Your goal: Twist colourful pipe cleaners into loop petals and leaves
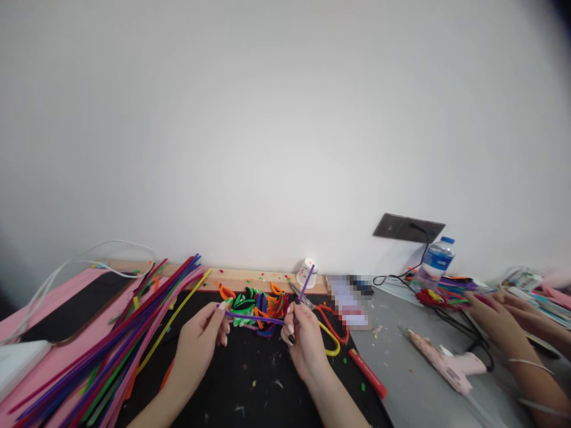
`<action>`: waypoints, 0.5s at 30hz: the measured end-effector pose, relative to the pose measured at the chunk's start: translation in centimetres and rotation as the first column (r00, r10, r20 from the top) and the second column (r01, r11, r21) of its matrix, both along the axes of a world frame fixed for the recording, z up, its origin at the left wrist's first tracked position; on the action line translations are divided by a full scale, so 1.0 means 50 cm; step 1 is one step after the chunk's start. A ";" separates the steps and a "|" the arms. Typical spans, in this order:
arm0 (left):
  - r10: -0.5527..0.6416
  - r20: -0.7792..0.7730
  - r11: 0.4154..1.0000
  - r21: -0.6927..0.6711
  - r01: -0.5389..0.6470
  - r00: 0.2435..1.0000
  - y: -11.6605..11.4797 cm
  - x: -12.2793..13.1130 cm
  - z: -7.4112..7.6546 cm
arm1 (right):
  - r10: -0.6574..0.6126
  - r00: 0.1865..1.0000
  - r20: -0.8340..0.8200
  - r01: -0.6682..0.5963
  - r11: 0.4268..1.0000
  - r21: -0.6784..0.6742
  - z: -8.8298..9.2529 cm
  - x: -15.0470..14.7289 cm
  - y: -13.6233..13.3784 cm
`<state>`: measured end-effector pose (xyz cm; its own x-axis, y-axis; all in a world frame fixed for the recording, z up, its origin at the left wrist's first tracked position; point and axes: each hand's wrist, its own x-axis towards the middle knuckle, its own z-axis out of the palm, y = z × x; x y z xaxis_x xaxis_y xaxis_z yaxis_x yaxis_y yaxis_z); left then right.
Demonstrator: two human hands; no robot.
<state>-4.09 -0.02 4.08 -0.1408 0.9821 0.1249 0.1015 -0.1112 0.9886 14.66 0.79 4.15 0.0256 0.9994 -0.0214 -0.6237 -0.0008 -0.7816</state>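
Note:
A purple pipe cleaner (259,319) is stretched between my two hands over the black mat (250,386). My left hand (200,333) pinches its left end between thumb and fingers. My right hand (303,336) grips it further along, and the free end sticks up above that fist. Just behind the pipe cleaner lies a heap of bent pipe cleaner pieces (243,306) in green, orange, red and blue. Scissors (331,342) with red and yellow handles rest beside my right hand, partly hidden by it.
Long pipe cleaners (116,345) lie at left by a dark phone (75,306). A paper cup (307,273) stands by the wall. At right are a red stick-shaped tool (367,373), a pink glue gun (450,359), a water bottle (436,261) and another person's hands (495,315).

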 end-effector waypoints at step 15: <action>-0.129 -0.737 0.990 -0.132 0.046 0.663 0.051 -0.144 0.030 | -0.046 0.998 -0.045 0.048 0.997 0.061 0.018 -0.003 -0.013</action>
<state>-11.31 2.54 5.58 0.0451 0.9974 0.0570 0.8007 -0.0702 0.5949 14.48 0.13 5.06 0.0731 0.9966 0.0389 -0.6551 0.0774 -0.7516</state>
